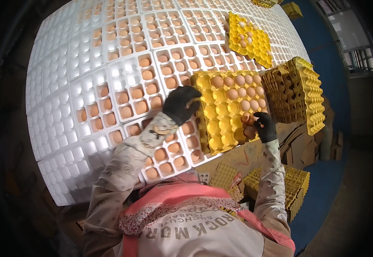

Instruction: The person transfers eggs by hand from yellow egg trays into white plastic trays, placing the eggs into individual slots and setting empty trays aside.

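My left hand [181, 104], in a black glove, is at the left edge of a yellow egg tray [209, 110]. Its fingers are bent and partly blurred, so I cannot tell whether they grip anything. Brown eggs [239, 80] fill cups along the tray's far and right sides, while the cups on its left and near side are bare. At the tray's near right corner, my gloved right hand [265, 127] has its fingers curled around an egg [253, 118], with another egg [250, 131] close below. White foam egg trays [135, 86] spread under and beside the yellow one, many pockets holding eggs.
A second yellow tray [250, 40] with several eggs lies farther back. Stacked yellow trays [289, 90] stand at the right, beside flat cardboard [299, 147]. More tray stacks [294, 189] sit lower right above a blue floor [321, 192].
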### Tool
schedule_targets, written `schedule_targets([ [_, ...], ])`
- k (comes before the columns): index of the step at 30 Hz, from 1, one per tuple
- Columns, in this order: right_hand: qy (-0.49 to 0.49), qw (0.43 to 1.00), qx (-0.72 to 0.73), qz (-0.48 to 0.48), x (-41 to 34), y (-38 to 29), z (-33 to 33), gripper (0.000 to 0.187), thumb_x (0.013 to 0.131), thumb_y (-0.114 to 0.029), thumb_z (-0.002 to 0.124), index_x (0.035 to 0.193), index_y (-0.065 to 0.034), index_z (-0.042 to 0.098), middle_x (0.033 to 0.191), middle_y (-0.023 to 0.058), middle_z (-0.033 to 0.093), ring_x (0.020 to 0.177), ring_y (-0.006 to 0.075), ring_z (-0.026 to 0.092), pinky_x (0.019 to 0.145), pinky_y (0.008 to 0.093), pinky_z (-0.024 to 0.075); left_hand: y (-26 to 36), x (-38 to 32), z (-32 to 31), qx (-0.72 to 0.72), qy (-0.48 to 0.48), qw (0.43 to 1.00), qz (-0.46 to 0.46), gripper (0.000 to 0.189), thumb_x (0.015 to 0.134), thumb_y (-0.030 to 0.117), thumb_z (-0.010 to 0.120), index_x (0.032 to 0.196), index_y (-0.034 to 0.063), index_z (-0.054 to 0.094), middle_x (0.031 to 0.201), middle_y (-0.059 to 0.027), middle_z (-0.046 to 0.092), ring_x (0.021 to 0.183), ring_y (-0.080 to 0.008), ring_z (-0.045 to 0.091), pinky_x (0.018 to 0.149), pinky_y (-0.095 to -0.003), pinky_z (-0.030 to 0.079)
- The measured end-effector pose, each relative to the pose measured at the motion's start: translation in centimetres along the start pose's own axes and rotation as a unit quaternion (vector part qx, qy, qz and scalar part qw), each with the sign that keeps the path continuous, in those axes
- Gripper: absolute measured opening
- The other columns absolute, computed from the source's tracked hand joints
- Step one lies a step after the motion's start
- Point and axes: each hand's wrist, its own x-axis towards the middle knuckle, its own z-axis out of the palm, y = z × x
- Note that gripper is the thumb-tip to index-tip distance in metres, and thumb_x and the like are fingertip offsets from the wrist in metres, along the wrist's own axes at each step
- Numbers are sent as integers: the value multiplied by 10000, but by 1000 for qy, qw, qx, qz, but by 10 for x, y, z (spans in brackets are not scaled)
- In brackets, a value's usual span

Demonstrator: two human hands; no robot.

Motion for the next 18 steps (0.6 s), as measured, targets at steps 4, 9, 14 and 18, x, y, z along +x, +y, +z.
schedule_targets([
  [4,-74,966,-143,-205,24,-16,11,271,608,-117,626,864,-70,553,815,107,545,723,273,541,593,372,427,28,45,91,113,-109,987,-24,304,699,176,611,968,66,526,950,-114,531,835,-302,534,716,-389,442],
  [9,-129,932,-244,-236,41,3,17,280,612,-181,638,830,-39,535,752,120,505,688,276,496,580,371,402,24,68,163,364,-189,903,-126,297,648,159,632,900,69,504,872,-98,490,727,-257,565,557,-370,471],
  [14,-223,938,219,-148,58,29,-26,383,622,-165,673,941,-65,485,858,67,503,822,206,510,709,314,411,24,59,143,167,-66,979,-94,319,650,166,639,921,76,496,930,-107,493,808,-277,550,619,-381,468],
  [18,-275,876,392,-53,84,42,-23,352,687,-130,647,972,-63,452,902,27,496,816,132,508,705,270,418,12,54,131,-83,129,963,-222,414,638,135,693,983,39,485,919,-90,525,821,-213,555,694,-311,478],
])
